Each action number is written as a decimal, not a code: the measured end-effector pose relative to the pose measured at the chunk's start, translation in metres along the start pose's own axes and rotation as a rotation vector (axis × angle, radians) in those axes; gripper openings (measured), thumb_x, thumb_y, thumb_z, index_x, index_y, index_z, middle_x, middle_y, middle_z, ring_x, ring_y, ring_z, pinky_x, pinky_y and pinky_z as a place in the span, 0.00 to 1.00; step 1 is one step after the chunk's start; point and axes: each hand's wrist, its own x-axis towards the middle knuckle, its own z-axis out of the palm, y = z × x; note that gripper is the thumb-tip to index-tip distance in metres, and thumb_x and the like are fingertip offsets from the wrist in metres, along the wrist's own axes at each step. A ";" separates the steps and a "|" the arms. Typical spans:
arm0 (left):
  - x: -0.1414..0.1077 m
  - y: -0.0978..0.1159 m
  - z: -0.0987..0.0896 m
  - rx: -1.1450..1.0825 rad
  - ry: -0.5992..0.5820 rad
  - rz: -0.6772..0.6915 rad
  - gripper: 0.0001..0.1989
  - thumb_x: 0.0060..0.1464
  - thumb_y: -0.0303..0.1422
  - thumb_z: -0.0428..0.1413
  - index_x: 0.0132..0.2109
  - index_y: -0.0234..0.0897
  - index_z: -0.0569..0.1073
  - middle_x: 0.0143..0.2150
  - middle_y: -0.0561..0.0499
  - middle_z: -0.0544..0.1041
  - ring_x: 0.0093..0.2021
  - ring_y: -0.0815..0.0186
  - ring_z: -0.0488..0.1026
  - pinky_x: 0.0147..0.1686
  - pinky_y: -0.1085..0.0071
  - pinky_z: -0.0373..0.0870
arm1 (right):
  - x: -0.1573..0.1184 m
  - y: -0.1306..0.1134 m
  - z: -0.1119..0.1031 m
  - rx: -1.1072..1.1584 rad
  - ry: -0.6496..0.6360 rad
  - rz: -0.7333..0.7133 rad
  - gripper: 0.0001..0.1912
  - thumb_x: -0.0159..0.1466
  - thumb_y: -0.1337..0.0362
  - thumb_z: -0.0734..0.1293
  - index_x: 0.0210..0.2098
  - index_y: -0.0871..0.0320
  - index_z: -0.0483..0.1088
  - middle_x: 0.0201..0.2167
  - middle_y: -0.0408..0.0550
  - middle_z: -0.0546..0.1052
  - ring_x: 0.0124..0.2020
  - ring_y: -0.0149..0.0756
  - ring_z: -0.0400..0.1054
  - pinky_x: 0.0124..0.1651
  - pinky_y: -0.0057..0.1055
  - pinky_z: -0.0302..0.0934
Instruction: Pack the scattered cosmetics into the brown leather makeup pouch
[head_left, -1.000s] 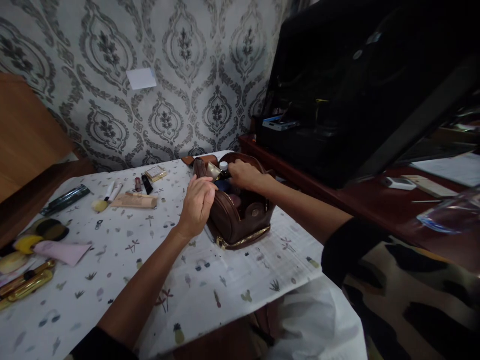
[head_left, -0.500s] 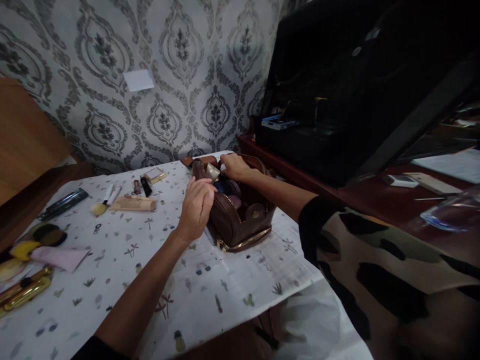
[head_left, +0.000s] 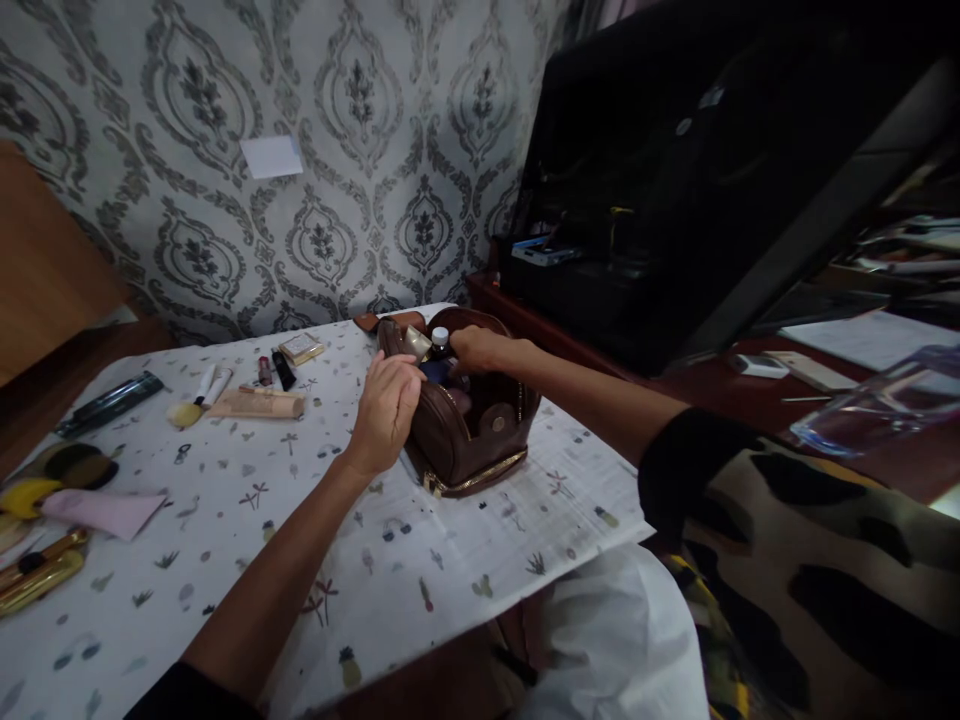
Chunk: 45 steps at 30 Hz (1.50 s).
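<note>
An unzipped brown bag (head_left: 484, 455) stands on the patterned white cloth. My left hand (head_left: 386, 405) has its fingers wrapped over the bag's left rim. Inside the bag's opening is my right hand (head_left: 480, 352), its fingers curled and pointing down; whatever they grip, if anything, is hidden. Just left of these fingers a white-capped bottle (head_left: 440, 338) stands among the contents. Beside it lie a pale gold tube (head_left: 418, 343) and a dark blue item (head_left: 435, 371).
Cosmetics lie at the left, among them a beige tube (head_left: 259, 403), a pink tube (head_left: 109, 508), a dark case (head_left: 109, 403) and a gold-coloured box (head_left: 301, 348). A large black case (head_left: 637, 200) stands behind, at the right. The cloth's edge (head_left: 517, 600) is near me.
My right hand has shifted right inside the bag, and the white-capped bottle now shows beside it. My left hand stays on the rim. The view has turned slightly right.
</note>
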 end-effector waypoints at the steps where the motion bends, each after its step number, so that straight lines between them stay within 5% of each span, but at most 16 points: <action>1: 0.000 0.000 0.000 -0.003 0.000 -0.001 0.21 0.72 0.41 0.37 0.40 0.40 0.71 0.41 0.47 0.78 0.56 0.60 0.72 0.69 0.52 0.53 | -0.003 0.000 0.001 -0.003 -0.035 0.007 0.22 0.59 0.65 0.75 0.53 0.62 0.76 0.55 0.64 0.77 0.57 0.52 0.73 0.52 0.34 0.68; 12: -0.001 0.000 0.001 0.005 0.016 0.022 0.20 0.72 0.39 0.37 0.41 0.39 0.71 0.41 0.48 0.77 0.56 0.61 0.72 0.69 0.53 0.53 | 0.000 -0.006 0.011 0.043 -0.072 0.102 0.25 0.59 0.72 0.72 0.56 0.65 0.75 0.53 0.63 0.79 0.54 0.48 0.75 0.48 0.26 0.70; 24: -0.001 0.000 0.001 0.027 0.005 0.004 0.22 0.73 0.40 0.36 0.41 0.39 0.73 0.42 0.47 0.78 0.57 0.62 0.71 0.69 0.54 0.54 | 0.000 -0.009 0.011 0.013 -0.087 0.074 0.24 0.61 0.71 0.72 0.57 0.69 0.74 0.53 0.68 0.78 0.54 0.53 0.75 0.48 0.32 0.71; 29: -0.001 0.000 0.002 0.024 0.008 0.009 0.23 0.73 0.40 0.36 0.41 0.39 0.73 0.42 0.47 0.78 0.58 0.62 0.71 0.69 0.54 0.54 | -0.005 -0.009 0.003 -0.058 0.004 0.031 0.24 0.63 0.66 0.72 0.58 0.67 0.73 0.55 0.68 0.76 0.57 0.56 0.73 0.54 0.38 0.68; 35: -0.001 -0.003 0.004 0.044 0.017 0.018 0.22 0.73 0.39 0.36 0.41 0.38 0.72 0.43 0.46 0.78 0.57 0.61 0.71 0.69 0.53 0.54 | -0.007 -0.017 -0.001 -0.159 0.176 -0.028 0.24 0.72 0.70 0.54 0.65 0.62 0.63 0.62 0.69 0.68 0.60 0.56 0.69 0.56 0.46 0.66; 42: 0.006 -0.004 -0.001 0.105 -0.082 0.016 0.24 0.73 0.40 0.35 0.43 0.38 0.74 0.47 0.45 0.80 0.60 0.62 0.71 0.69 0.54 0.55 | -0.007 -0.018 0.007 -0.190 0.145 -0.015 0.21 0.72 0.71 0.54 0.59 0.67 0.68 0.55 0.70 0.72 0.56 0.55 0.72 0.49 0.40 0.64; 45: 0.006 -0.007 -0.006 0.136 -0.148 0.072 0.24 0.73 0.43 0.36 0.54 0.37 0.73 0.57 0.43 0.77 0.67 0.61 0.66 0.70 0.56 0.55 | -0.009 -0.020 -0.001 -0.127 0.165 -0.008 0.19 0.71 0.71 0.56 0.56 0.69 0.71 0.54 0.71 0.74 0.53 0.52 0.74 0.43 0.35 0.60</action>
